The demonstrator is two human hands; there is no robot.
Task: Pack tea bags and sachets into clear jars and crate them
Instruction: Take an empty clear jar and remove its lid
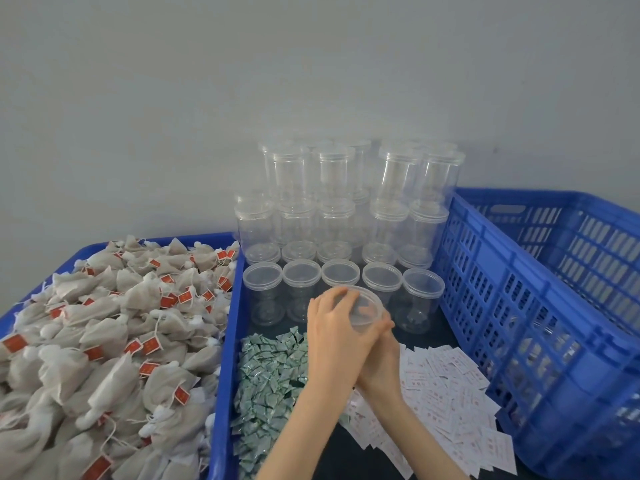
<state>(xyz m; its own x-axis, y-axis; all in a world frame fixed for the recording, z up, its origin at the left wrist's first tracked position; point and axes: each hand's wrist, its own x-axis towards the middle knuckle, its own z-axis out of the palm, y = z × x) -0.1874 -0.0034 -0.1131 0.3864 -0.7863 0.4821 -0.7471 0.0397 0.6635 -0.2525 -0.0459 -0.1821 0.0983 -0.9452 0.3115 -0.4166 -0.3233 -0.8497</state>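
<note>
Both my hands hold one clear jar (367,311) above the dark table in the middle. My left hand (334,327) curls over the jar's lid and left side. My right hand (379,355) grips the jar body from below, mostly hidden behind the left hand. Grey cloth tea bags (104,334) with red tags fill the blue tray at the left. Green triangular sachets (270,382) lie in a heap below the jar, and white flat sachets (446,393) spread out to their right.
Several lidded empty clear jars (346,209) stand stacked in rows against the wall behind my hands. A tall blue slatted crate (540,306) stands at the right, holding some jars seen dimly through its wall. The blue tray's rim (228,341) borders the sachets.
</note>
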